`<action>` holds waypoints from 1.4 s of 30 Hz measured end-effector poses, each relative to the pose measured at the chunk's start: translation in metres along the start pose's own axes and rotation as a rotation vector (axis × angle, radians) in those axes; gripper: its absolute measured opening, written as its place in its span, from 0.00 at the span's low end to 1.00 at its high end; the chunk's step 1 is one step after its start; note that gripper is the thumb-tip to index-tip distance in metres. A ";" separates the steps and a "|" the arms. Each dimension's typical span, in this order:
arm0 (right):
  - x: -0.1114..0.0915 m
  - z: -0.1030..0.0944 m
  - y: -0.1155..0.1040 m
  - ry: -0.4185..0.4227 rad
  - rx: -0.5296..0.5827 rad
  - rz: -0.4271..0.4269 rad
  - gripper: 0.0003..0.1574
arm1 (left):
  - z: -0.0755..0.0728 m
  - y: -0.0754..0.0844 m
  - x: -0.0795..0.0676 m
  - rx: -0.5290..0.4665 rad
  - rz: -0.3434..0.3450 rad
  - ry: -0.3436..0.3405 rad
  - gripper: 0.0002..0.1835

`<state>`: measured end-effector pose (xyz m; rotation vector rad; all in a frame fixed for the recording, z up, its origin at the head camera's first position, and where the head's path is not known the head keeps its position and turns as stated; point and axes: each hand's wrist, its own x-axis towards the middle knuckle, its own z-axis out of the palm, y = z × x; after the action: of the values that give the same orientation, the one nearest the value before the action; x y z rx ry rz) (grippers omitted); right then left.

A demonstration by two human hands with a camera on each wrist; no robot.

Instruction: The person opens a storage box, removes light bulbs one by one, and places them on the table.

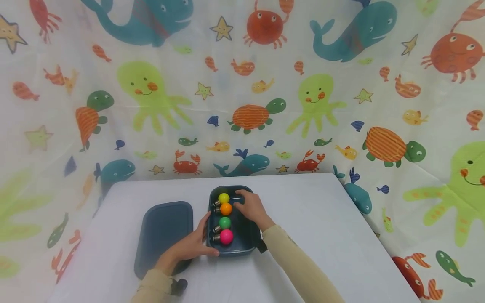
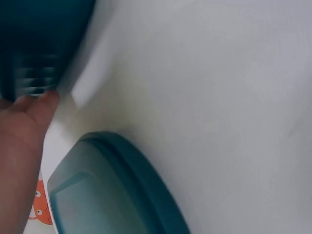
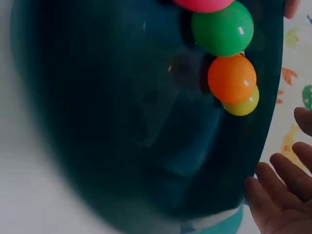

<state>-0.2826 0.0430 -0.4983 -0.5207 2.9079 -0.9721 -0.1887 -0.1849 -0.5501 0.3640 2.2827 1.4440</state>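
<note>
A dark blue-green rounded box (image 1: 242, 248) stands on the table. Along its left side lie small coloured light bulbs with screw bases: a yellow bulb (image 1: 224, 198), an orange bulb (image 1: 226, 208), a green bulb (image 1: 225, 223) and a pink bulb (image 1: 226, 237). My left hand (image 1: 191, 244) touches the box's left side and near corner, thumb spread from the fingers. In the left wrist view its fingertips (image 2: 48, 100) meet the box wall. Over the far right part of the box is my right hand (image 1: 250, 206), fingers spread and holding nothing.
To the left lies a matching shallow tray or lid (image 1: 166, 227), partly under my left forearm. Both stand on a white table (image 1: 310, 219). Behind it hangs a curtain (image 1: 227, 84) printed with sea animals.
</note>
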 end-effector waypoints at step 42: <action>0.015 0.034 0.001 -0.094 0.301 0.372 0.28 | 0.010 0.000 -0.004 -0.170 -0.032 -0.018 0.65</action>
<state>-0.2925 0.0192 -0.5250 -0.0072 2.5716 -1.2476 -0.1798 -0.1782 -0.5528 0.2860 2.1222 1.5979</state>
